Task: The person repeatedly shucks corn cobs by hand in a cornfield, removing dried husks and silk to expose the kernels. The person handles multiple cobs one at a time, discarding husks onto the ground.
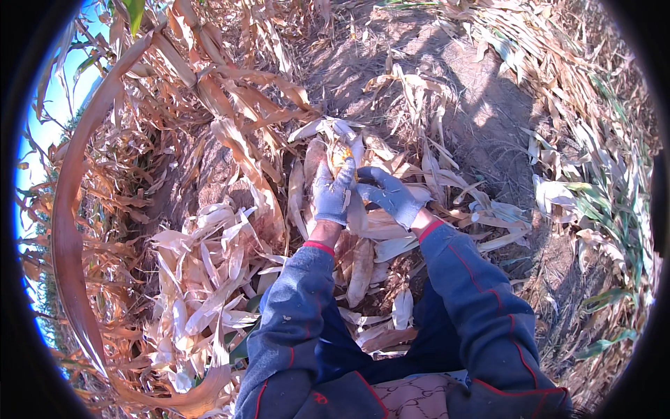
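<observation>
An ear of corn (341, 154) with yellow kernels showing at its upper end sits in my gloved left hand (332, 194). Pale husk leaves (340, 128) spread away from the ear's top. My right hand (390, 195), also in a light grey work glove, is just right of the ear with its fingers parted and slightly bent. Whether its fingertips touch the husk cannot be made out. Below my hands, between my legs, lies an ear still in its dry husk (361, 272). The lower part of the held ear is hidden behind my left hand.
A heap of loose pale husks (193, 277) lies on the left. Dry corn stalks (209, 94) lean in from the upper left, and one long brown leaf (70, 225) curves close to the camera. Cut stalks (591, 157) are piled along the right, beyond bare soil (487, 110).
</observation>
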Demonstrator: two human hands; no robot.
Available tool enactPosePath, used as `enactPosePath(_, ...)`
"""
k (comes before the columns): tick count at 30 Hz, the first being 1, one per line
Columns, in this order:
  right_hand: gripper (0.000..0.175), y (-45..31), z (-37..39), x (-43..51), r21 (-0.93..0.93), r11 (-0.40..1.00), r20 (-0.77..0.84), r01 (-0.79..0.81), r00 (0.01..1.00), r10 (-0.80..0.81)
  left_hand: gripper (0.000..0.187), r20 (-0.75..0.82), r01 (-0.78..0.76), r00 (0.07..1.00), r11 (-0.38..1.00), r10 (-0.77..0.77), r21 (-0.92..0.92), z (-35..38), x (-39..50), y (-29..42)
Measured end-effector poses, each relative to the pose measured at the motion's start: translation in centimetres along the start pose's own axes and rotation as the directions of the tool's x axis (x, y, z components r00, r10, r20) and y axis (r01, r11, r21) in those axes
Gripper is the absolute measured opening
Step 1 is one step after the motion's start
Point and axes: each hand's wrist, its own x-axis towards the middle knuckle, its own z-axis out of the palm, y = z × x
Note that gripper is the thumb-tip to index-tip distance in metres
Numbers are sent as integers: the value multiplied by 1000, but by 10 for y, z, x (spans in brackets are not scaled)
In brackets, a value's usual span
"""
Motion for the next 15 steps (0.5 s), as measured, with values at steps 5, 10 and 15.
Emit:
enactPosePath(5,48,-14,14,-2,291,951,29,-100,995,95,26,-61,27,998,997,-23,68,-8,-2,-16)
enactPosePath(10,48,-19,9,-4,228,972,27,-58,998,53,23,-117,162,976,971,-184,-178,11,-6,3)
enactPosePath(15,52,-15,10,-2,92,996,-168,-20,985,35,26,-319,98,943,995,-92,3,3,5,-5)
